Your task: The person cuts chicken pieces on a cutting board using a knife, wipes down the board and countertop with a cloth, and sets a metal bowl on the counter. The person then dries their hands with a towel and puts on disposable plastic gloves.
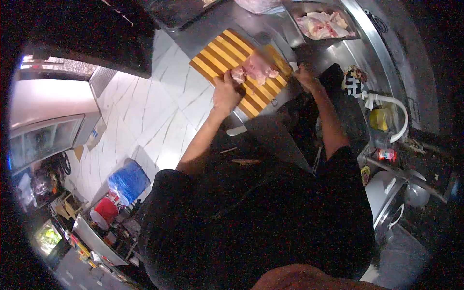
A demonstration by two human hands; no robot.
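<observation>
A striped wooden cutting board (212, 53) lies at an angle on the metal counter, with raw chicken (260, 67) on its middle and right part. My left hand (226, 94) is at the board's near left edge, its fingers closed on the left end of the meat. To the right of the meat, my right hand (304, 78) grips a knife (279, 62). Its wide blade is blurred and mirrors the board's yellow, close beside the chicken. Most of the handle is hidden in the hand.
A metal tray (295, 35) at the back right holds more raw chicken pieces (325, 25). A plastic bag (258, 5) sits behind the board. Right of me are a white curved faucet (403, 113) and a sink area. A blue bag (128, 181) and red container (105, 210) stand lower left.
</observation>
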